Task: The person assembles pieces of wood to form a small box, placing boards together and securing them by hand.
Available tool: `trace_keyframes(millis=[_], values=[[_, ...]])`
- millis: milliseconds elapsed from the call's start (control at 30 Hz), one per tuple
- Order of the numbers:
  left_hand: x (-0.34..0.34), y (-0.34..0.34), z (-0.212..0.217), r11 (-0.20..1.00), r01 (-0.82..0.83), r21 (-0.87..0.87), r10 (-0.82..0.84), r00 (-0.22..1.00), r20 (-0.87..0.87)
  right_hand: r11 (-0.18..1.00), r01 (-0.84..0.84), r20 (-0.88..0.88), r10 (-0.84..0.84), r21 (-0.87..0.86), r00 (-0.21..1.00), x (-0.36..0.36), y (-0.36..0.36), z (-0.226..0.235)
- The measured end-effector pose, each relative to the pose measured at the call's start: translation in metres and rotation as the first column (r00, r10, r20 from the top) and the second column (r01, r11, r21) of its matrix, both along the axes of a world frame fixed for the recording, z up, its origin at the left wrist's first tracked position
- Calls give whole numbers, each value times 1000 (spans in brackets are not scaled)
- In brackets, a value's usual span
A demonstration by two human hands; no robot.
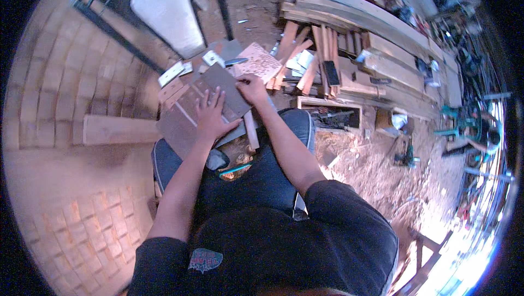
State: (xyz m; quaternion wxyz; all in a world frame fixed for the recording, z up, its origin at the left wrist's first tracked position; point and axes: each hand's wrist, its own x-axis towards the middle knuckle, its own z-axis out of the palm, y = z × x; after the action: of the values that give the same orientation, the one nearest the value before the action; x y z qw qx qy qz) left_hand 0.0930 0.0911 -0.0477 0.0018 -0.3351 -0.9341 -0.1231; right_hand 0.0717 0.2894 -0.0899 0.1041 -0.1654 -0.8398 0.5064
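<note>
The left hand [210, 117] lies open, fingers spread flat on a dark grey board [204, 102] resting across the person's knees. The right hand [252, 88] grips the board's far edge, near stacked timber planks [349, 50].

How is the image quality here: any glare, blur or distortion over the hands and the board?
Head view: strong fisheye bend, black corners; blown-out glare at the lower right rim and on the pale panel at top. The left hand, right hand and grey board are evenly lit and fairly sharp; the brick floor at left is smeared.
</note>
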Motion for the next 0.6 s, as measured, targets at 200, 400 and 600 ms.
trace_keyframes(millis=[200,400,600], values=[[0,2,-1,996,-4,-90,3,1000,-18,999,47,-72,-47,3,996,1,-3,-1],[0,3,-2,995,-41,-88,38,999,-37,999,32,-90,-34,-20,995,1,0,0],[-3,0,-1,1000,-8,-11,8,1000,14,999,-40,15,40,10,999,-2,5,-7]])
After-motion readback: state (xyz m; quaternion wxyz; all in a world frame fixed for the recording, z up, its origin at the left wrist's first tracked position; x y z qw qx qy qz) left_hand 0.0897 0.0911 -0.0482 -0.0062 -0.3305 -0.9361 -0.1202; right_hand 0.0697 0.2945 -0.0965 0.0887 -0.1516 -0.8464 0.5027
